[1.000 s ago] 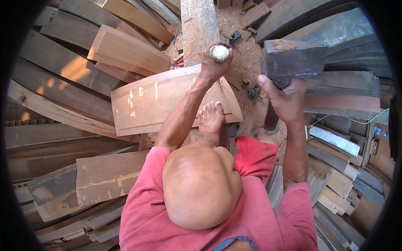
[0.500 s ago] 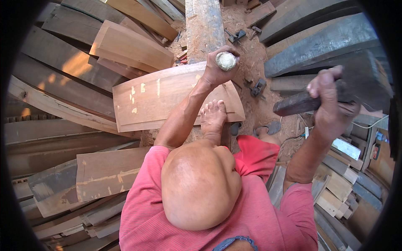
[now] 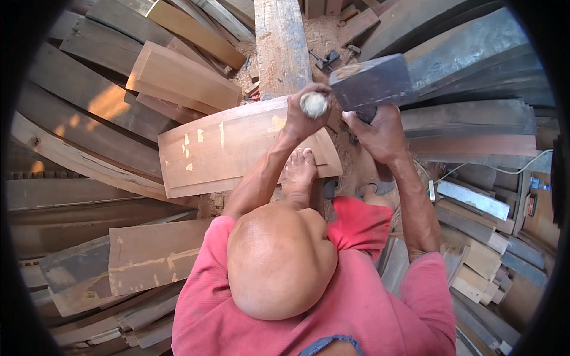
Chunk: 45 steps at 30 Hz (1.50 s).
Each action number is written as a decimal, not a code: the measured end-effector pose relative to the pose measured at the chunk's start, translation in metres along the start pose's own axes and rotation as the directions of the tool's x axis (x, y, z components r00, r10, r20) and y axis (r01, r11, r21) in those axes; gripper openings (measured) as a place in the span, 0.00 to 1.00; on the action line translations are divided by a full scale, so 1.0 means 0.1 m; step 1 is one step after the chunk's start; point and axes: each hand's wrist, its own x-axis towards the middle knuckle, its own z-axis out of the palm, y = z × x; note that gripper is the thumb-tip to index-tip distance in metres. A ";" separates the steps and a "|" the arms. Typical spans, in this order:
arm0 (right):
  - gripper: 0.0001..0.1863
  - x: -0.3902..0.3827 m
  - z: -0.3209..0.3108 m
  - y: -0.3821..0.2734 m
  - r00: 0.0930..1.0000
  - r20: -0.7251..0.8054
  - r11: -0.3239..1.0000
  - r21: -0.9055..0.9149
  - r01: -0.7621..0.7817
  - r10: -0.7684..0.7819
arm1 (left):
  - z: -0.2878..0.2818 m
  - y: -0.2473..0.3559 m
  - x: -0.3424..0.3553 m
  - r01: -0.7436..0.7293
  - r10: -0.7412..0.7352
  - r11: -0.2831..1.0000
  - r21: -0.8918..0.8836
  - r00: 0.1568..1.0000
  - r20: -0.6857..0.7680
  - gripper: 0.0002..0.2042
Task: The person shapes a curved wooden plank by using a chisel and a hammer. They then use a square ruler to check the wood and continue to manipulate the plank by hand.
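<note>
My left hand (image 3: 297, 121) is closed around an upright chisel (image 3: 313, 105). Only its round, pale, battered handle end shows; the blade is hidden below the fist. My right hand (image 3: 386, 137) grips the handle of a dark wooden mallet (image 3: 375, 84) with a blocky head. The mallet's striking face, worn to pale wood, is just right of the chisel's handle end; I cannot tell whether they touch. Beneath the left hand lies a wide, slightly curved brown board (image 3: 222, 151) with light patches. My bare foot (image 3: 299, 169) rests on it near its right end.
A thick worn beam (image 3: 282, 50) runs away beyond the board, with wood shavings around it. Small dark clamp-like tools (image 3: 325, 59) lie right of the beam. Stacked planks (image 3: 77, 95) crowd the left, and grey planks (image 3: 469, 53) the right. A pale cable (image 3: 504, 172) hangs at right.
My right hand has swung the mallet leftward from the far right to beside the chisel. My left hand keeps its grip on the chisel, and the view has shifted slightly.
</note>
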 end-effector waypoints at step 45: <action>0.17 0.21 0.03 -0.02 0.986 -0.018 0.891 -0.432 0.141 -0.165 | -0.02 -0.09 0.15 -0.191 0.184 0.981 0.038 0.972 0.148 0.07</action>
